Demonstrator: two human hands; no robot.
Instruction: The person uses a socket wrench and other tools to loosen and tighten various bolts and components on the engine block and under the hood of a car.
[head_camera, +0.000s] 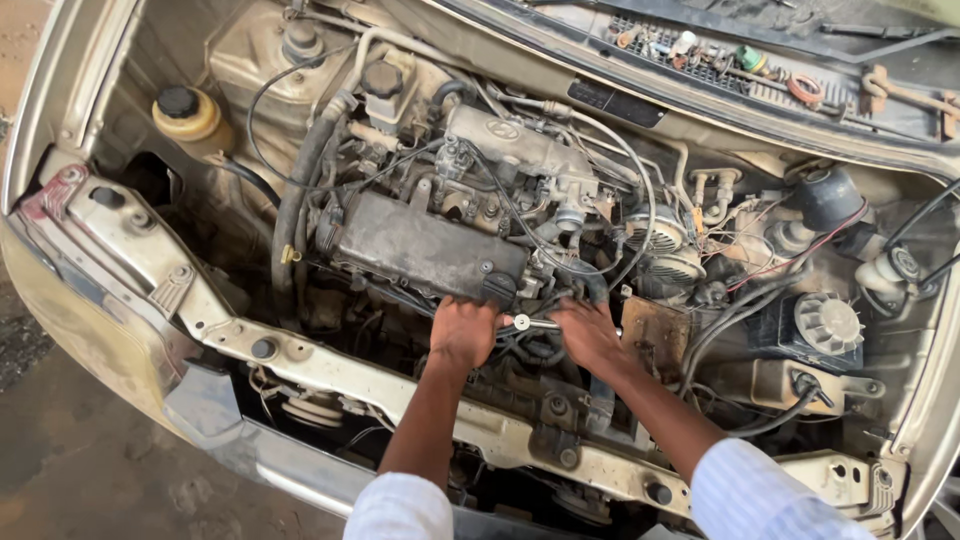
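tangled hoses (560, 265) and engine cover (425, 250) close above both hands, front crossmember (330, 365) just below

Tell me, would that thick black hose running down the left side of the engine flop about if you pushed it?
Probably not much. The black hose looks thick-walled and holds a smooth curve, so it likely flexes stiffly. Both ends seem to run into the engine, so it would spring back. Its dusty, matte surface suggests a decent grip, not slippery.
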